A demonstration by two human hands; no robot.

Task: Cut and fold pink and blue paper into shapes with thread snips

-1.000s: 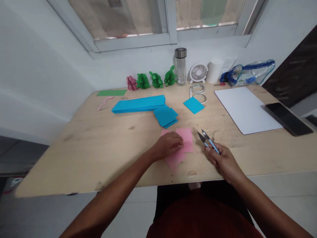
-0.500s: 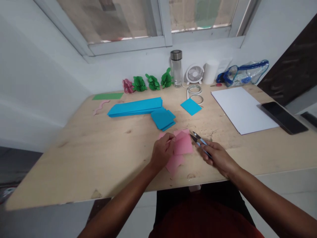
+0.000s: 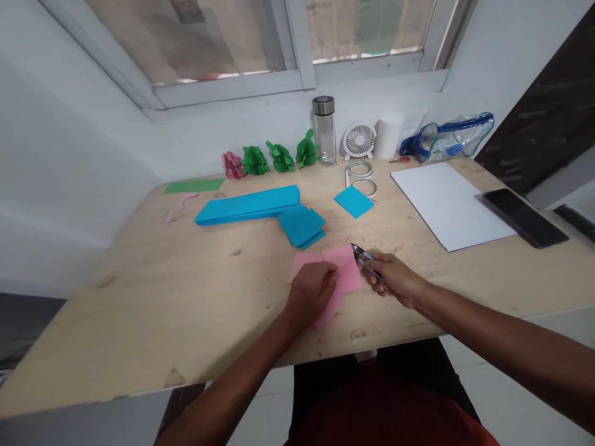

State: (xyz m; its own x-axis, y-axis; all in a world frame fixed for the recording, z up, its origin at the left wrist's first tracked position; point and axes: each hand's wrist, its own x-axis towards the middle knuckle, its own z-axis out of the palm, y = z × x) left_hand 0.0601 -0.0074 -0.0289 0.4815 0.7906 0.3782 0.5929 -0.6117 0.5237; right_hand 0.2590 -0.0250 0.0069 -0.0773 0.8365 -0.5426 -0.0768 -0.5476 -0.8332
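- Head view: the left forearm (image 3: 251, 365) is reaching in from the near edge of the table (image 3: 223, 297), slanting far and right, with the back of the left hand (image 3: 309, 288) facing up
- The left hand is curling its fingers, thumb and fingertips pinching a pink square (image 3: 346, 266)
- The pink square is sitting near the middle of the table's near side, overlapping other pink pieces (image 3: 302, 260) that are showing to its left and nearer
- The right forearm (image 3: 483, 322) is coming in from the near right, lying flatter across the scene than the left one
- The right hand (image 3: 390, 279) is gripping snips (image 3: 369, 263), their blades pointing far left at the square's far right corner; I cannot tell whether the paper is lying between them
- One second ago the left hand was lying flatter and the snips were standing apart from the paper, blades spread; now both hands are working closer together
- Farther off, the blue strips (image 3: 251, 203) and blue squares (image 3: 300, 226) are keeping their earlier arrangement
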